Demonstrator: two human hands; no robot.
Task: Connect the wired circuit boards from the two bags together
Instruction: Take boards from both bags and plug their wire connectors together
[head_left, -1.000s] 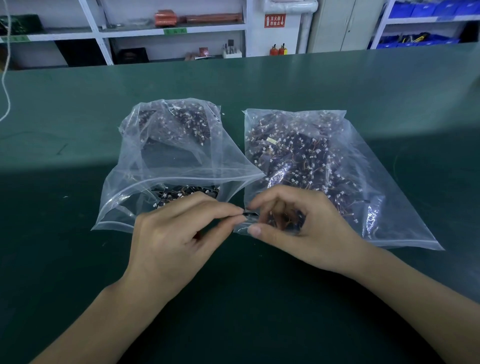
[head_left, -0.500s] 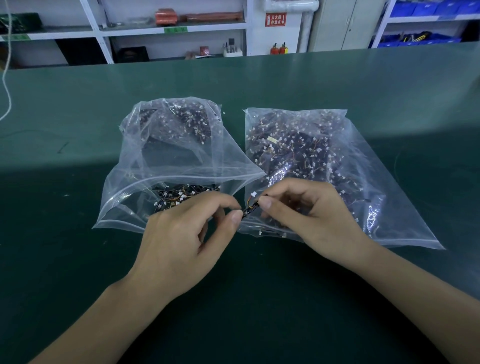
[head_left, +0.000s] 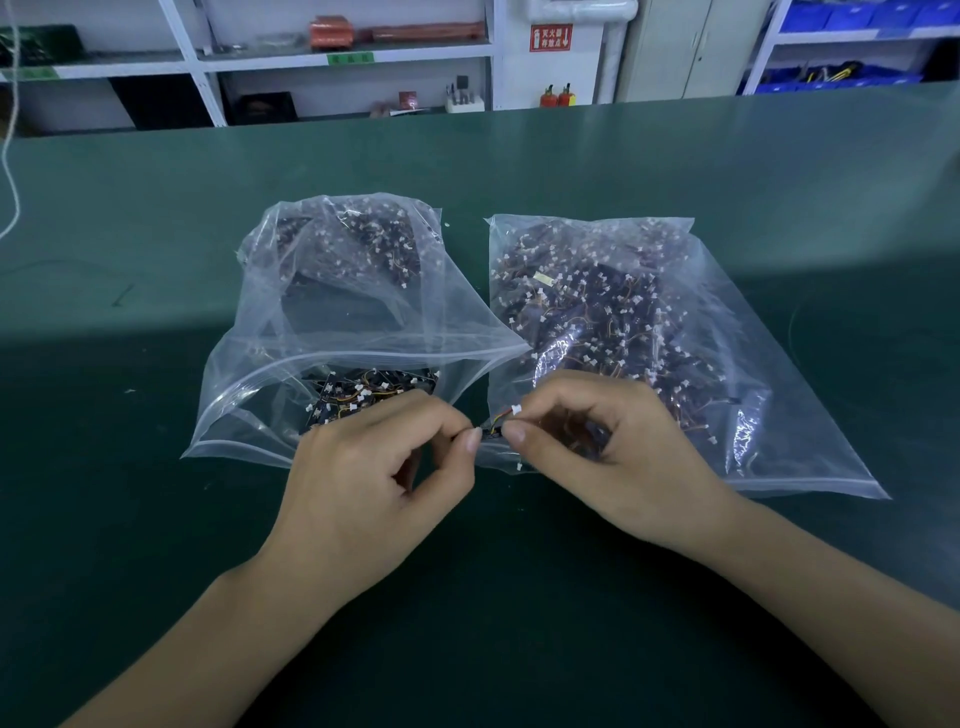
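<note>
Head view: left hand (head_left: 374, 483) and right hand (head_left: 613, 457), fingers curled, both pinching one small wired board (head_left: 492, 430).

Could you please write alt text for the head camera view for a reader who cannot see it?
A person's left hand and right hand pinch a small wired circuit board between them, in front of two clear bags of such boards on a green table.

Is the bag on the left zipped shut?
No, the left bag gapes open toward the person, with small wired boards showing inside its mouth.
</note>
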